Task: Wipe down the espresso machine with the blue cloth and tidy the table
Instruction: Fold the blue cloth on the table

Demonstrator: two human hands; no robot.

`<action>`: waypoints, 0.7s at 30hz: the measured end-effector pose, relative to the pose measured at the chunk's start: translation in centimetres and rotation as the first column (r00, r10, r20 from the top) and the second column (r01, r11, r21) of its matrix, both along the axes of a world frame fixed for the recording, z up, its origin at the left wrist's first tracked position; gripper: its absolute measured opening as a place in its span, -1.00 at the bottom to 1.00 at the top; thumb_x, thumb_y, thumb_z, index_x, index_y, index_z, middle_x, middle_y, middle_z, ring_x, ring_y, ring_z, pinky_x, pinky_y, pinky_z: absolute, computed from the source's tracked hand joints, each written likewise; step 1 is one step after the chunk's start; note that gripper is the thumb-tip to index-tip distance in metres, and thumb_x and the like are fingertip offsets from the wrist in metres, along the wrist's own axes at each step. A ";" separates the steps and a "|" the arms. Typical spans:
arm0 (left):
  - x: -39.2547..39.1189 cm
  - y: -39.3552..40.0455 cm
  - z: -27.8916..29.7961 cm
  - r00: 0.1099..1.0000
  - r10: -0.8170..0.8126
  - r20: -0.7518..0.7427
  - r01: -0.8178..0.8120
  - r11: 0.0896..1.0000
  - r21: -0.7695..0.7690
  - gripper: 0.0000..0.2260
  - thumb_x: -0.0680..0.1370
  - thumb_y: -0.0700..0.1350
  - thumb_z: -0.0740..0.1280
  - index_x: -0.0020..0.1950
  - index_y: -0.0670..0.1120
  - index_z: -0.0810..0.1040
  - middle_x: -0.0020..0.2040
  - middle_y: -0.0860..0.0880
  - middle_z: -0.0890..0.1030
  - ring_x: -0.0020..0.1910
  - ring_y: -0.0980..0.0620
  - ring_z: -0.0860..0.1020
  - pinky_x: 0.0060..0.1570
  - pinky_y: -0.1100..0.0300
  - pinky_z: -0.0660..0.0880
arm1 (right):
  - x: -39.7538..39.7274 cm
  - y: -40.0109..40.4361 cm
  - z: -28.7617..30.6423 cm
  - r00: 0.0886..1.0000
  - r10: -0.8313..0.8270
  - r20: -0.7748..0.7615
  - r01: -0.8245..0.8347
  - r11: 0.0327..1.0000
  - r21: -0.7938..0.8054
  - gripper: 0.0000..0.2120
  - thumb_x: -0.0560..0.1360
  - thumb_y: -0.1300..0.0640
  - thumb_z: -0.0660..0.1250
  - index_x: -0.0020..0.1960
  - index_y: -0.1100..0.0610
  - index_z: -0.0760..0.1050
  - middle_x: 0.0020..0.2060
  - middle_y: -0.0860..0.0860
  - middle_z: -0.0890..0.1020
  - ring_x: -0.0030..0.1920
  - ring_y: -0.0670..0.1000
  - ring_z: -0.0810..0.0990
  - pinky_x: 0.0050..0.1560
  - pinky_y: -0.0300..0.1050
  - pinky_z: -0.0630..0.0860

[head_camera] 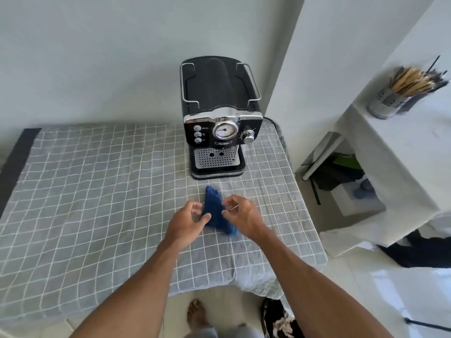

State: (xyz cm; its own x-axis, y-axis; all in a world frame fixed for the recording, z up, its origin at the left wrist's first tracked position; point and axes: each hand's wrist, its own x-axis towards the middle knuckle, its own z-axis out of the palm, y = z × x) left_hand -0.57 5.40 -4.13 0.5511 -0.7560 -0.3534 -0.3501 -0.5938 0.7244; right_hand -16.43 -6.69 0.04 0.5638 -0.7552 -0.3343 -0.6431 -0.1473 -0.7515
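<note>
Grey checked tablecloth carries the crumpled blue cloth, lying between loosely curled fingers of left hand and right hand (neither plainly gripping); bunch it firmly before wiping the black-and-chrome espresso machine beyond the fingertips.

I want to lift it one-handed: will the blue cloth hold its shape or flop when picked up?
The blue cloth lies bunched and creased on the checked tablecloth, so it probably droops. It looks thin, likely light. The left hand and right hand flank it with curled fingers; a pinch should hold.
</note>
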 end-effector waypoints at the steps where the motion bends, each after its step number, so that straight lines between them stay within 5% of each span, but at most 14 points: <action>1: 0.2 0.2 -0.6 0.999 -0.035 0.014 0.034 0.999 0.039 -0.62 0.54 0.15 0.47 0.31 0.13 0.50 0.14 0.18 0.62 0.09 0.12 0.60 0.06 0.12 0.52 | 0.3 0.2 -0.6 1.000 0.018 -0.020 -0.018 1.000 0.004 -0.81 0.53 0.28 0.45 0.14 0.17 0.61 -0.06 0.06 0.61 -0.16 -0.07 0.58 -0.16 -0.47 0.50; 3: 0.3 0.3 -1.5 0.999 -0.044 -0.006 0.044 0.994 0.095 -0.52 0.54 0.12 0.48 0.41 0.08 0.47 0.23 0.14 0.59 0.17 0.10 0.57 0.17 0.10 0.51 | 0.6 0.5 -1.7 0.996 0.063 -0.060 -0.065 0.998 -0.025 -0.78 0.50 0.29 0.48 0.14 0.18 0.62 -0.06 0.01 0.58 -0.23 -0.18 0.51 -0.16 -0.55 0.43; 7: 0.2 -0.5 -2.5 0.986 -0.001 -0.166 0.020 0.994 0.111 -0.57 0.59 0.08 0.44 0.42 0.01 0.49 0.11 0.11 0.64 0.02 0.11 0.63 0.03 0.16 0.56 | 0.9 0.7 -3.3 0.982 0.142 -0.122 -0.154 0.984 -0.088 -0.70 0.47 0.20 0.53 0.18 0.11 0.61 -0.01 -0.06 0.49 -0.16 -0.18 0.47 -0.10 -0.57 0.38; 15: 0.6 -2.6 -2.1 0.964 0.105 -0.243 -0.062 0.982 0.178 -0.85 0.60 0.07 0.43 0.06 0.06 0.52 -0.07 -0.01 0.66 -0.17 0.02 0.62 -0.16 0.09 0.59 | 0.3 0.1 -4.7 0.984 0.159 -0.076 -0.168 0.979 -0.118 -0.59 0.44 0.11 0.57 0.24 0.06 0.53 0.12 0.01 0.48 -0.12 -0.13 0.46 -0.04 -0.51 0.42; 18: 0.6 -2.7 -1.7 0.970 0.095 -0.223 -0.053 0.981 0.185 -0.87 0.61 0.06 0.41 0.02 0.08 0.50 -0.10 -0.03 0.67 -0.20 0.03 0.61 -0.20 0.14 0.51 | -0.2 -0.1 -4.9 0.947 0.276 -0.162 -0.299 0.944 -0.140 -0.40 0.40 -0.04 0.59 0.33 0.02 0.40 0.20 0.00 0.36 0.05 -0.03 0.48 0.16 -0.29 0.50; 21: 0.8 -2.9 -0.6 0.967 0.113 -0.228 -0.080 0.986 0.148 -0.85 0.61 0.08 0.38 0.13 0.17 0.45 -0.15 -0.03 0.65 -0.31 0.06 0.57 -0.32 0.17 0.44 | -0.6 -0.4 -4.7 0.924 0.319 -0.208 -0.362 0.907 -0.216 -0.44 0.44 0.01 0.53 0.33 0.04 0.35 0.19 0.02 0.35 0.08 -0.01 0.43 0.23 -0.06 0.55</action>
